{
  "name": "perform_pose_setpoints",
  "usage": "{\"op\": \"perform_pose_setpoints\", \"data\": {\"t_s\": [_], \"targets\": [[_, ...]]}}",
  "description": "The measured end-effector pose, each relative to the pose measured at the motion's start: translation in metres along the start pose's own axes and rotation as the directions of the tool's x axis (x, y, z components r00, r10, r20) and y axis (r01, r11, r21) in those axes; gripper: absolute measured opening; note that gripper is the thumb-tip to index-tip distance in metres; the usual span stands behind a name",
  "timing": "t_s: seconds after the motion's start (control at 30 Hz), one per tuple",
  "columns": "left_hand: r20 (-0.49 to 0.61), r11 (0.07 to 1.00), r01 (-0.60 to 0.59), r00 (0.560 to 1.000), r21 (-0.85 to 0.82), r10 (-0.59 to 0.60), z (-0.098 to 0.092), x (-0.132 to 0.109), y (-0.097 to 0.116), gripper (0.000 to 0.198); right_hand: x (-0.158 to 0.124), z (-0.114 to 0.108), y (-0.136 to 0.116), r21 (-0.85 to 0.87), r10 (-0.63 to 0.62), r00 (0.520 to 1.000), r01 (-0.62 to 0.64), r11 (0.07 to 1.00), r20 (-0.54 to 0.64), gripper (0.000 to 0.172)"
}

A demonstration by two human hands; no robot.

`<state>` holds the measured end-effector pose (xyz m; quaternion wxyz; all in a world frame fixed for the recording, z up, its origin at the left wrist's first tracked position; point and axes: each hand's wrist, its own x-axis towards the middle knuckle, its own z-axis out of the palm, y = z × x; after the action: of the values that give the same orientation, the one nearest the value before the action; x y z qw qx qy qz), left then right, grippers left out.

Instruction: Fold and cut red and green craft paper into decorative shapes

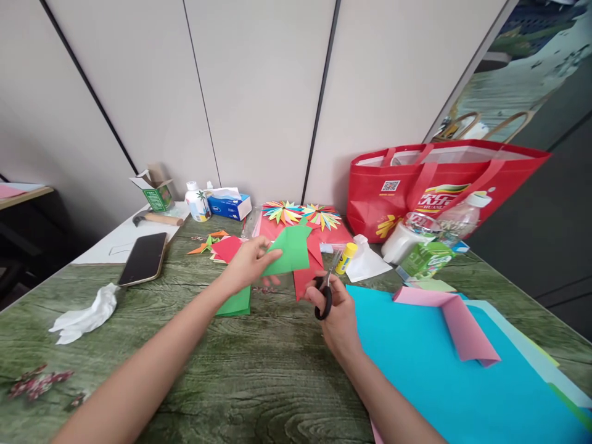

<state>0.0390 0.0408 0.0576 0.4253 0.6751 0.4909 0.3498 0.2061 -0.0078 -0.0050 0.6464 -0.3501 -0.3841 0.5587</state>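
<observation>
Lengthwise forward, blades-first, the scissors (328,287).

A phone (142,259) lay on the table (259,376), a crumpled tissue (90,313) just beside its near end. Behind it were a hammer (160,218) and an opened green box (160,196). A white bottle (198,203) stood beside a blue tissue pack (227,206). In front of a red bag (370,194) were 1 white jar (398,244), 1 clear bottle (466,217) and 1 green carton (426,259).

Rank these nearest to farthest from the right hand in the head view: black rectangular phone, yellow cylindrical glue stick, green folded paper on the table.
1. Yellow cylindrical glue stick, just beyond the right hand.
2. Green folded paper, lying left of that hand.
3. Black rectangular phone, far left.
</observation>
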Motion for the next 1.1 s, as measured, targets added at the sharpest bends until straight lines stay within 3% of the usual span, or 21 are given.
{"op": "perform_pose_setpoints", "data": {"t_s": [0.1, 0.2, 0.27, 0.37, 0.43, 0.6, 0.77, 0.8, 0.83, 0.9, 0.97, 1.03, 1.1], "targets": [[0.046, 0.948, 0.100, 0.995, -0.301, -0.090, 0.017, -0.023, -0.003, 0.027, 0.002, 0.000, 0.007, -0.107, -0.042, 0.996, 0.034, 0.994, -0.076, 0.045], [0.027, 0.909, 0.121, 0.992, -0.399, -0.120, 0.036, -0.039, -0.010, 0.027, -0.001, 0.000, 0.009, -0.106, 0.057, 0.998, -0.059, 0.993, -0.026, 0.045], [0.072, 0.884, 0.154, 0.988, -0.441, -0.136, 0.043, -0.045, -0.014, 0.029, -0.003, 0.001, 0.008, -0.109, 0.100, 0.995, -0.100, 0.989, -0.012, 0.044], [0.175, 0.830, 0.263, 0.964, -0.493, -0.201, 0.043, -0.049, -0.018, 0.035, -0.005, 0.002, 0.006, -0.121, 0.120, 0.993, -0.118, 0.986, 0.016, 0.041], [0.184, 0.796, 0.307, 0.951, -0.521, -0.246, 0.040, -0.049, -0.021, 0.039, -0.005, 0.002, 0.006, -0.148, 0.138, 0.989, -0.130, 0.980, 0.046, 0.041], [0.074, 0.788, 0.241, 0.967, -0.567, -0.242, 0.036, -0.047, -0.027, 0.039, -0.006, 0.005, 0.005, -0.202, 0.191, 0.977, -0.168, 0.965, 0.098, 0.042], [-0.211, 0.817, 0.136, 0.930, -0.560, -0.300, 0.039, -0.045, -0.035, 0.043, -0.009, 0.007, 0.002, -0.184, 0.211, 0.973, -0.191, 0.964, 0.095, 0.043], [-0.217, 0.813, 0.136, 0.927, -0.566, -0.306, 0.038, -0.045, -0.035, 0.043, -0.009, 0.007, 0.002, -0.181, 0.214, 0.972, -0.194, 0.964, 0.099, 0.043], [-0.178, 0.805, 0.159, 0.934, -0.572, -0.311, 0.038, -0.046, -0.033, 0.041, -0.009, 0.006, 0.003, -0.176, 0.215, 0.971, -0.195, 0.965, 0.103, 0.043], [0.033, 0.785, 0.276, 0.950, -0.555, -0.311, 0.037, -0.048, -0.028, 0.032, -0.008, 0.004, 0.005, -0.159, 0.203, 0.973, -0.185, 0.970, 0.106, 0.043], [0.214, 0.798, 0.358, 0.933, -0.485, -0.289, 0.036, -0.050, -0.023, 0.028, -0.007, 0.002, 0.007, -0.140, 0.189, 0.976, -0.174, 0.975, 0.105, 0.043], [0.263, 0.825, 0.356, 0.929, -0.439, -0.261, 0.037, -0.052, -0.020, 0.027, -0.006, 0.001, 0.009, -0.131, 0.183, 0.978, -0.169, 0.977, 0.099, 0.043], [0.228, 0.847, 0.316, 0.944, -0.428, -0.237, 0.036, -0.052, -0.020, 0.028, -0.005, 0.001, 0.009, -0.134, 0.191, 0.976, -0.176, 0.975, 0.107, 0.040]]}}
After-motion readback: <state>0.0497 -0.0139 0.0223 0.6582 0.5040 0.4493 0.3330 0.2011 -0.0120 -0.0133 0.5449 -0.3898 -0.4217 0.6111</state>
